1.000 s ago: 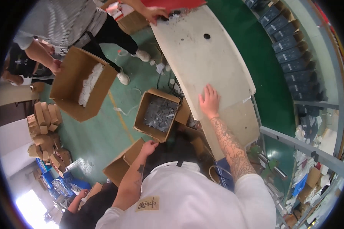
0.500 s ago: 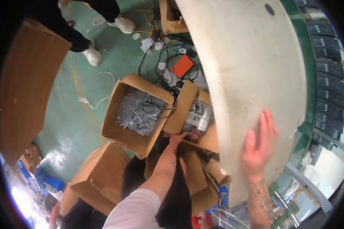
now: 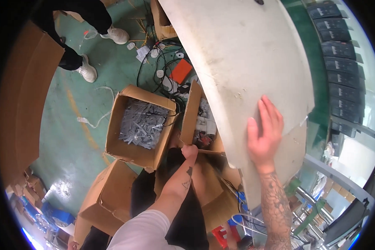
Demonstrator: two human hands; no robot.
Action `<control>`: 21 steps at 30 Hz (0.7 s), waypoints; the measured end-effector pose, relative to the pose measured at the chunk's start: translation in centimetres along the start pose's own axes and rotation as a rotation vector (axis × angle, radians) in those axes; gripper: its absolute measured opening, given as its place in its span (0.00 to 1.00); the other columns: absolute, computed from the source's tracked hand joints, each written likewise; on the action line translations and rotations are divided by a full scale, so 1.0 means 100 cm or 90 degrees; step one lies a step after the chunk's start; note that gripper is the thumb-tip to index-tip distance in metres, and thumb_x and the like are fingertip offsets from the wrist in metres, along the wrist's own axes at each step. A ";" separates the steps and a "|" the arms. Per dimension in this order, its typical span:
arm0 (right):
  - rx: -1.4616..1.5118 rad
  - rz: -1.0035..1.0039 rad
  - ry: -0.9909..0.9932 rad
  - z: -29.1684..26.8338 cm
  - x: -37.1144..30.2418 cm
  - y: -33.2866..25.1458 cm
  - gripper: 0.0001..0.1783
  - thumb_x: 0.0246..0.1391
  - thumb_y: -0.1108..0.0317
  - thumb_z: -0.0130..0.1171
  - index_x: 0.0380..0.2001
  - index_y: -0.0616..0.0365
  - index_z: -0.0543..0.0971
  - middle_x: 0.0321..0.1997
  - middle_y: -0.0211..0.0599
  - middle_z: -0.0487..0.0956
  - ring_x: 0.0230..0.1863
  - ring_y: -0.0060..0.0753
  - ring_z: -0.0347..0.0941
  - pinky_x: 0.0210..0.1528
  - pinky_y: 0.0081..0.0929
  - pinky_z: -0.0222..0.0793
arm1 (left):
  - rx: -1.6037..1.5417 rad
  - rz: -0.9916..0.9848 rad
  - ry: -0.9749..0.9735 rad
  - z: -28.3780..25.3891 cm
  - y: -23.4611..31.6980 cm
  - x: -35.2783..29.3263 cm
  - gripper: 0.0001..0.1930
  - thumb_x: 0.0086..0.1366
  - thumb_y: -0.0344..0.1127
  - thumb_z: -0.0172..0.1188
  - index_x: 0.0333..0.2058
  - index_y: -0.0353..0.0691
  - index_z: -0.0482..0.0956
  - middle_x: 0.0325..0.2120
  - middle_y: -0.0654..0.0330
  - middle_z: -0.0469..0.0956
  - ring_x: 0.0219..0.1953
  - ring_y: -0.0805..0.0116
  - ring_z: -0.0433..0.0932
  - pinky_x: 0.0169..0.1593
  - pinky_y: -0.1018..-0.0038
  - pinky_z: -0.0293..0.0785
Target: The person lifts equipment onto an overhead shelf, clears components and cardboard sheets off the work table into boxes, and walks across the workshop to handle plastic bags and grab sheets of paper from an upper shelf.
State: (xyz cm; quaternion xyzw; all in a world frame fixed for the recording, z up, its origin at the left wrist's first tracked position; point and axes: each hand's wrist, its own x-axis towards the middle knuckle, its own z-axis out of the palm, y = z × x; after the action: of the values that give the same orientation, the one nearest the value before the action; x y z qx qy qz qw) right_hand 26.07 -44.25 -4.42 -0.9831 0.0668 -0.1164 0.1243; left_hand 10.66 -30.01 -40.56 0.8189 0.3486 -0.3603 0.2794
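Note:
My left hand is closed on the near left corner of a cardboard box that sits partly under the table's edge. Inside that box lie a white rounded part and small red and dark pieces, too unclear to name. On the pale tabletop my right hand lies flat, palm down, fingers stretched out, holding nothing. Left of my left hand stands another cardboard box filled with many grey strip-like pieces, with a black cable over its right edge.
Cables, an orange flat piece and small white parts litter the green floor beyond the boxes. A person's white shoes are at the upper left. A tall cardboard box stands left; dark units line the right.
My left hand has gone from spread fingers at the box to a closed grip on its corner. The whole view has shifted, and my right hand remains flat on the tabletop.

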 end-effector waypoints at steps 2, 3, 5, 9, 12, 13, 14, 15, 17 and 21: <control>-0.010 0.001 0.011 -0.004 0.002 -0.001 0.25 0.48 0.68 0.58 0.52 0.63 0.74 0.60 0.40 0.71 0.58 0.44 0.66 0.58 0.37 0.58 | -0.041 -0.030 0.046 -0.031 0.009 -0.030 0.12 0.52 0.34 0.57 0.28 0.29 0.81 0.30 0.39 0.80 0.37 0.41 0.80 0.44 0.56 0.78; -0.018 -0.001 0.016 -0.006 0.002 -0.006 0.25 0.48 0.68 0.58 0.52 0.62 0.74 0.60 0.39 0.72 0.58 0.43 0.66 0.57 0.36 0.58 | -0.013 -0.012 0.087 -0.041 0.002 -0.037 0.12 0.52 0.34 0.56 0.27 0.30 0.82 0.27 0.40 0.80 0.35 0.42 0.80 0.43 0.56 0.78; -0.012 -0.002 0.026 -0.011 0.001 -0.011 0.25 0.49 0.66 0.58 0.52 0.61 0.74 0.60 0.38 0.72 0.58 0.41 0.66 0.57 0.36 0.58 | -0.032 -0.017 0.107 -0.062 -0.005 -0.057 0.12 0.52 0.34 0.55 0.27 0.30 0.82 0.27 0.41 0.80 0.35 0.42 0.80 0.43 0.56 0.78; -0.035 0.005 0.023 -0.010 -0.001 -0.009 0.25 0.50 0.64 0.57 0.52 0.58 0.74 0.59 0.36 0.72 0.59 0.38 0.65 0.57 0.37 0.57 | 0.152 0.133 0.039 -0.122 -0.018 -0.077 0.13 0.53 0.36 0.54 0.26 0.32 0.82 0.28 0.44 0.81 0.35 0.43 0.81 0.43 0.54 0.77; -0.015 0.024 0.032 -0.015 -0.004 -0.012 0.25 0.49 0.63 0.57 0.52 0.57 0.74 0.60 0.34 0.72 0.59 0.36 0.65 0.56 0.38 0.57 | 0.102 0.120 0.089 -0.176 -0.027 -0.099 0.14 0.52 0.38 0.55 0.27 0.32 0.82 0.29 0.45 0.81 0.36 0.45 0.81 0.43 0.54 0.77; -0.003 0.026 0.046 -0.016 -0.002 -0.013 0.25 0.49 0.63 0.57 0.52 0.57 0.74 0.60 0.34 0.72 0.59 0.36 0.65 0.56 0.38 0.57 | 0.117 0.122 0.077 -0.195 -0.028 -0.107 0.15 0.52 0.39 0.55 0.27 0.32 0.82 0.29 0.45 0.81 0.36 0.46 0.81 0.43 0.55 0.77; -0.003 0.029 0.053 -0.020 -0.002 -0.012 0.25 0.49 0.62 0.57 0.52 0.56 0.74 0.60 0.34 0.72 0.59 0.35 0.65 0.56 0.38 0.58 | 0.123 0.133 0.086 -0.215 -0.027 -0.114 0.15 0.52 0.39 0.55 0.27 0.32 0.82 0.29 0.45 0.81 0.36 0.46 0.81 0.43 0.55 0.77; -0.002 0.029 0.060 -0.023 -0.004 -0.012 0.25 0.48 0.62 0.57 0.52 0.56 0.74 0.60 0.33 0.72 0.59 0.35 0.65 0.56 0.38 0.58 | 0.142 0.124 0.065 -0.235 -0.030 -0.117 0.14 0.52 0.39 0.55 0.28 0.33 0.82 0.30 0.45 0.81 0.36 0.47 0.81 0.44 0.56 0.77; -0.009 0.030 0.063 -0.025 -0.005 -0.015 0.25 0.48 0.62 0.57 0.51 0.56 0.74 0.60 0.32 0.72 0.59 0.34 0.65 0.56 0.38 0.58 | 0.250 0.191 0.007 -0.279 -0.051 -0.111 0.14 0.51 0.39 0.56 0.28 0.34 0.83 0.30 0.46 0.81 0.36 0.48 0.82 0.45 0.58 0.77; -0.028 0.048 0.066 -0.023 -0.002 -0.009 0.25 0.48 0.60 0.57 0.51 0.55 0.74 0.59 0.31 0.72 0.58 0.34 0.65 0.55 0.39 0.59 | 0.120 0.154 -0.014 -0.373 -0.037 -0.126 0.14 0.51 0.37 0.54 0.26 0.30 0.82 0.29 0.43 0.81 0.35 0.49 0.82 0.43 0.58 0.77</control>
State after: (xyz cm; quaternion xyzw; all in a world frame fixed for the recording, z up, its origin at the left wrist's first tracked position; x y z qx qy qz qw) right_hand 25.42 -43.90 -2.08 -0.9750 0.1129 -0.1607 0.1035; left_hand 16.25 -6.00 -9.60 0.8736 0.2087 -0.3642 0.2462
